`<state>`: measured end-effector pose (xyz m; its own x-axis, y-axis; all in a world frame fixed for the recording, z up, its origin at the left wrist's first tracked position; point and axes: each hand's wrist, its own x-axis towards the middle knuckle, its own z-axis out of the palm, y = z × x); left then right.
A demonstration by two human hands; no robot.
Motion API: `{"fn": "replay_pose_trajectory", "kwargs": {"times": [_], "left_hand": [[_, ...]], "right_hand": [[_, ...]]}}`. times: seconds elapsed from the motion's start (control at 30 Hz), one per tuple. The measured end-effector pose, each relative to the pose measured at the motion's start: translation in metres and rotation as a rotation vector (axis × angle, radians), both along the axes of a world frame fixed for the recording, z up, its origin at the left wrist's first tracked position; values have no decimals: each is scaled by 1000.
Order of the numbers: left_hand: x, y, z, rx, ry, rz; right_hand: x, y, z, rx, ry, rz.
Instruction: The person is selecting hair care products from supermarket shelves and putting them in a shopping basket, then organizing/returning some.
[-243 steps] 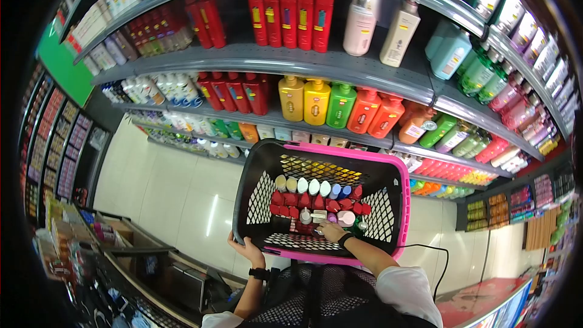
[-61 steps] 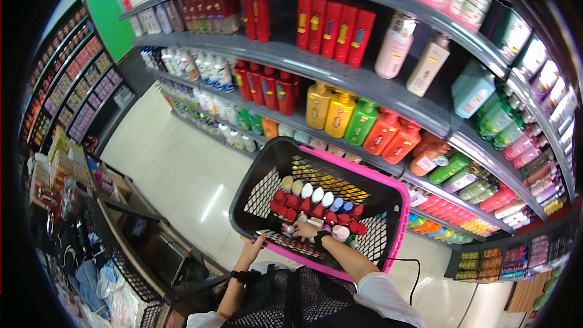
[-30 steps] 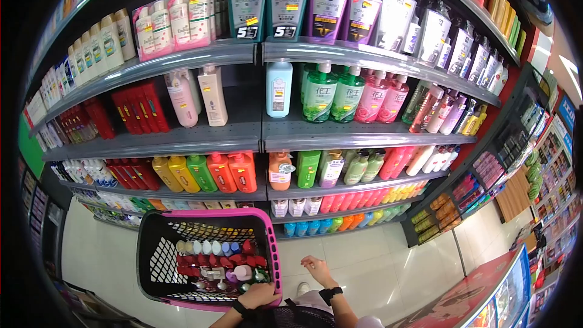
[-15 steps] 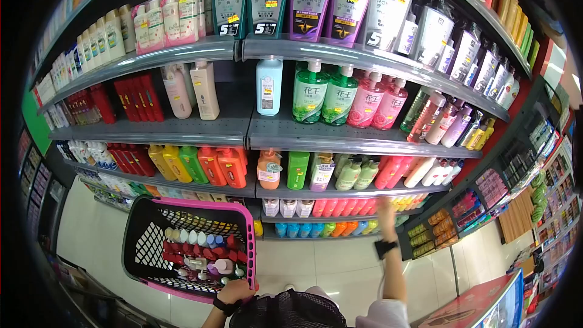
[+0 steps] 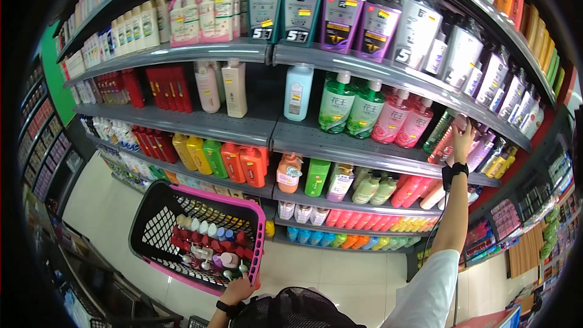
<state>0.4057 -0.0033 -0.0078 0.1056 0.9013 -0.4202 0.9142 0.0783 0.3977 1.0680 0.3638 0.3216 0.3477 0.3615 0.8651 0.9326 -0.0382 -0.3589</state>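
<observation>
My left hand [image 5: 238,290] is closed on the near right corner of the pink rim of a black shopping basket [image 5: 259,240]. Inside the basket stand several bottles, among them red ones [image 5: 226,246] and a pale pink pump bottle [image 5: 229,260]. My right hand [image 5: 463,141], with a black band at the wrist, reaches to the right end of the middle shelf. Its fingers are spread at a clear reddish bottle [image 5: 442,146]; whether they press on it cannot be made out. Left of it are a dark green bottle [image 5: 438,130] and pink pump bottles [image 5: 418,123].
Green pump bottles [image 5: 336,106] and a light blue bottle [image 5: 298,93] stand on the same shelf [image 5: 340,146]. Romano packs [image 5: 302,17] fill the shelf above. Orange bottles [image 5: 252,167] line a lower shelf. Tiled floor [image 5: 331,264] lies below.
My right hand has moved up and right from in front of the lower shelves to the middle-shelf bottles. The view has shifted, and my left hand stays on the basket rim.
</observation>
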Motion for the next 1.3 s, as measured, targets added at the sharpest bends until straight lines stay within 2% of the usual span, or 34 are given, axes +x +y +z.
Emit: {"fn": "replay_pose_trajectory", "kwargs": {"times": [0.13, 0.2, 0.33, 0.4, 0.47, 0.53, 0.63, 0.77, 0.8, 0.93, 1.0, 1.07, 1.13, 1.2, 1.23, 1.3], "left_hand": [[6, -2, 8, 89, 31, 39], [6, -1, 14, 95, 2, 18], [6, 2, 26, 14, -27, 25], [-2, 3, 6, 8, -42, -44], [-4, 4, 11, 5, -64, -75], [-3, 6, 17, -12, -67, -70], [-3, 6, 23, -11, -98, -75], [-8, 3, 21, 83, -61, -131], [-11, 5, 33, 17, -63, -149], [-28, 7, 65, 368, -284, -85], [-44, 13, 95, 511, -394, -21], [-64, 17, 115, 616, -411, -24], [-82, 19, 127, 690, -431, 3], [-100, 12, 125, 512, -762, 222], [-111, 7, 114, 587, -726, 361], [-141, -2, 101, 654, -686, 399]], "right_hand": [[-33, -17, 4, 122, 81, 135], [-46, -29, 2, 177, -16, 112], [-68, -49, -7, 189, 108, 336], [-91, -66, -16, 160, 69, 386], [-120, -88, -28, 133, 27, 433], [-152, -107, -40, 322, 246, 438], [-209, -148, -38, 366, 404, 570], [-278, -195, -38, 93, 408, 788], [-296, -205, -39, 2, 423, 860], [-388, -237, -61, -395, 565, 1038], [-443, -244, -91, -473, 548, 1194], [-501, -256, -109, -550, 352, 1282], [-560, -273, -119, -588, 401, 1418], [-606, -287, -132, -588, 377, 1510], [-623, -290, -136, -600, 407, 1525], [-651, -290, -131, -643, 269, 1642]]}}
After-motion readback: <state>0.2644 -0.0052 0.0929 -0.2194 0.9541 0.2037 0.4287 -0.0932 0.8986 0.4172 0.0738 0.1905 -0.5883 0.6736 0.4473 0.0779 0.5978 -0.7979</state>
